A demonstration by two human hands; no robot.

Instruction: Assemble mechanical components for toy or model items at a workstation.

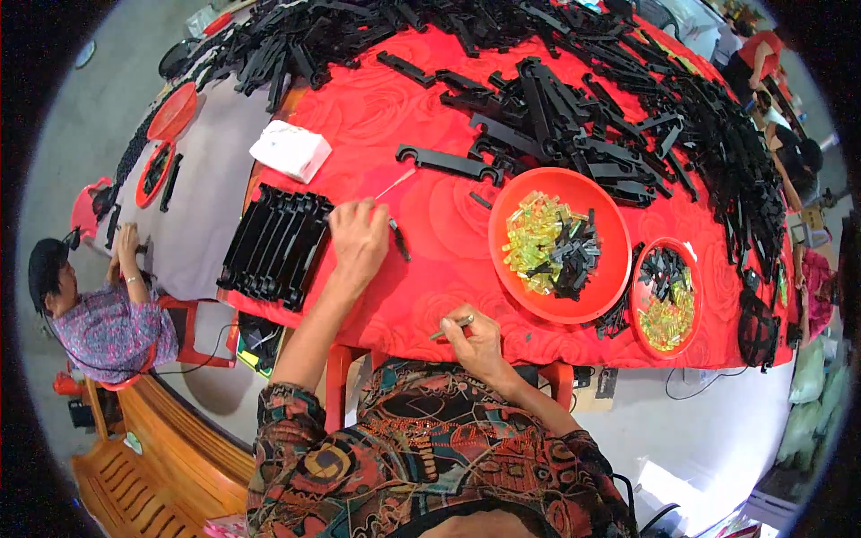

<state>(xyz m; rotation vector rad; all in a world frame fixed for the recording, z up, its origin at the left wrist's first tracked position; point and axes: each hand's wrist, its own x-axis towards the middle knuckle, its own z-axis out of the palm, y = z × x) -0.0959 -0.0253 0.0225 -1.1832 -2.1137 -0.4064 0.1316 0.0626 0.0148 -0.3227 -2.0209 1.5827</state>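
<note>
My left hand (360, 240) is palm down at the right end of a row of black plastic bars (273, 242) standing side by side. Its bent fingers are apart; nothing shows between them, though the undersides of the fingertips are hidden. Near the table's front edge, my right hand (478, 345) closes around a slim metallic, pen-like tool (451, 327). Just right of my left hand lies a small dark stick-like piece (398, 240), and beyond it a thin pale stick (395, 184). A single notched black bar (450, 165) lies farther off.
A red bowl (610, 242) holds yellow translucent and small black pieces; a smaller red basket (691, 336) beside it holds similar ones. Black bars pile up (574, 125) along the far side. A white packet (290, 151) sits left. One person (108, 314) works at left, others far right.
</note>
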